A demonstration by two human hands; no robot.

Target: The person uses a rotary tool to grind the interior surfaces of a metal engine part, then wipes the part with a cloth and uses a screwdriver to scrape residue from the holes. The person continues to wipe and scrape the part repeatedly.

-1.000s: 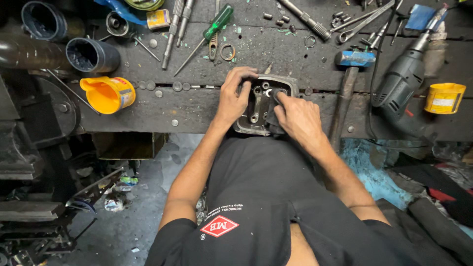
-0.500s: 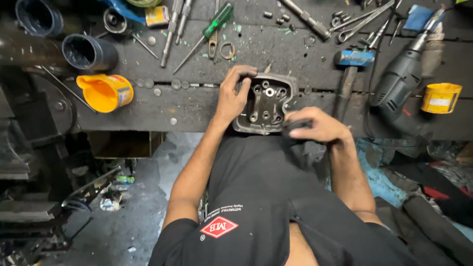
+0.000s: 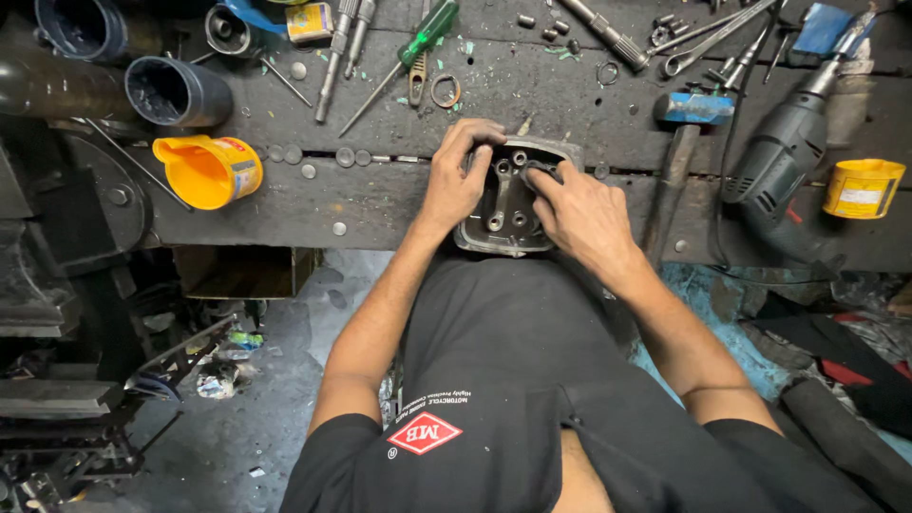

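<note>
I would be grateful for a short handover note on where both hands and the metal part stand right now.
Left hand: grips the left side of the grey metal engine part, fingers curled over its top edge.
Right hand: rests on the part's right side, fingertips at its upper holes.
The part lies at the workbench front edge. Green screwdriver, hammer and drill lie untouched. Progress cannot be judged.

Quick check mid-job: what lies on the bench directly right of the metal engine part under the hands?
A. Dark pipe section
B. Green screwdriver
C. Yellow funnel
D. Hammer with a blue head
D: the hammer lies just right of the engine part, which both the left hand and right hand hold.
</note>
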